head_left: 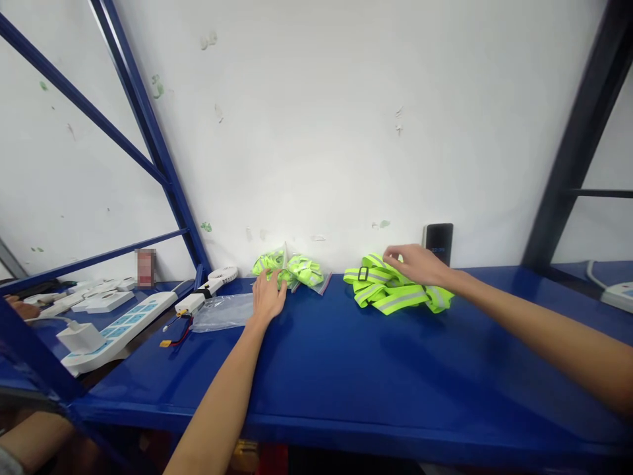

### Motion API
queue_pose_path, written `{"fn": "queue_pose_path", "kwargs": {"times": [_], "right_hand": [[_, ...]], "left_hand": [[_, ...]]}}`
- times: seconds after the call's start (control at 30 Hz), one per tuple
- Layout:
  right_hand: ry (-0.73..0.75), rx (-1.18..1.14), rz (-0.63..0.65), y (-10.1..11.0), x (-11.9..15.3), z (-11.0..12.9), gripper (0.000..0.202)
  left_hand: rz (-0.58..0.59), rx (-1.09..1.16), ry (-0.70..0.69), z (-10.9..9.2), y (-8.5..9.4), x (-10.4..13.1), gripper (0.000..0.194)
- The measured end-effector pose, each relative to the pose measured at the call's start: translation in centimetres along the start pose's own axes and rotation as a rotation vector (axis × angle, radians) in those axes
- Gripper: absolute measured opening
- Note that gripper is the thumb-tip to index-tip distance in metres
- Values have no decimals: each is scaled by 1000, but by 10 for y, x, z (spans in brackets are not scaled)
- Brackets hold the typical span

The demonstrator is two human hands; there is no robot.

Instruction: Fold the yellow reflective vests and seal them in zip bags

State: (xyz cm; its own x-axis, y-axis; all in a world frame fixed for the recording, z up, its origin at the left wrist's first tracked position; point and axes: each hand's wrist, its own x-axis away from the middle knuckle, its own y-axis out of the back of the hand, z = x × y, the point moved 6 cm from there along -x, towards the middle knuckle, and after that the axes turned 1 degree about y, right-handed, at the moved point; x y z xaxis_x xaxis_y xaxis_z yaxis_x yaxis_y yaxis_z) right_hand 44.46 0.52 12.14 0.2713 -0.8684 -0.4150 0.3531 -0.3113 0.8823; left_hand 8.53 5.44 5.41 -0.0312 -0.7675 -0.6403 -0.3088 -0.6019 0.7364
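Note:
My left hand (268, 297) lies against the front of a clear bag of neon yellow-green reflective straps (270, 262), its fingers apart and touching the plastic. A second bagged bundle of the same straps (305, 269) sits just to the right. Beneath that hand's left side, a flat clear plastic bag (222, 313) rests on the blue shelf. My right hand (418, 262) hovers at the back of a loose heap of reflective straps (390, 293), with a black buckle (362, 274) showing. Its fingers stretch leftward, and nothing shows in them.
A dark phone-like device (439, 243) leans on the wall behind the heap. Left of the plastic bag are a small white fan (222, 277), a wired white box (190, 303) and a power strip (123, 330). Blue frame posts (168, 178) bound the shelf. Another person's arm (37, 439) shows lower left.

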Motion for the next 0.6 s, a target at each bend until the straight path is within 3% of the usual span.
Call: {"fn": "queue_pose_path", "kwargs": {"times": [0.17, 0.27, 0.4, 0.47, 0.53, 0.6], "right_hand": [[79, 125, 250, -3, 18, -27, 49], [-50, 171, 324, 1, 26, -55, 67], [-198, 66, 502, -9, 41, -85, 85], [-156, 1, 519, -11, 42, -82, 80], [-43, -38, 448, -2, 34, -64, 62], [69, -58, 322, 17, 22, -36, 45]], "left_hand": [[52, 90, -296, -40, -5, 9, 30], [181, 161, -472, -69, -10, 20, 29], [288, 233, -564, -105, -15, 34, 31], [323, 307, -569, -125, -16, 39, 31], [356, 412, -565, -146, -15, 42, 37], [375, 515, -555, -168, -12, 44, 55]]}}
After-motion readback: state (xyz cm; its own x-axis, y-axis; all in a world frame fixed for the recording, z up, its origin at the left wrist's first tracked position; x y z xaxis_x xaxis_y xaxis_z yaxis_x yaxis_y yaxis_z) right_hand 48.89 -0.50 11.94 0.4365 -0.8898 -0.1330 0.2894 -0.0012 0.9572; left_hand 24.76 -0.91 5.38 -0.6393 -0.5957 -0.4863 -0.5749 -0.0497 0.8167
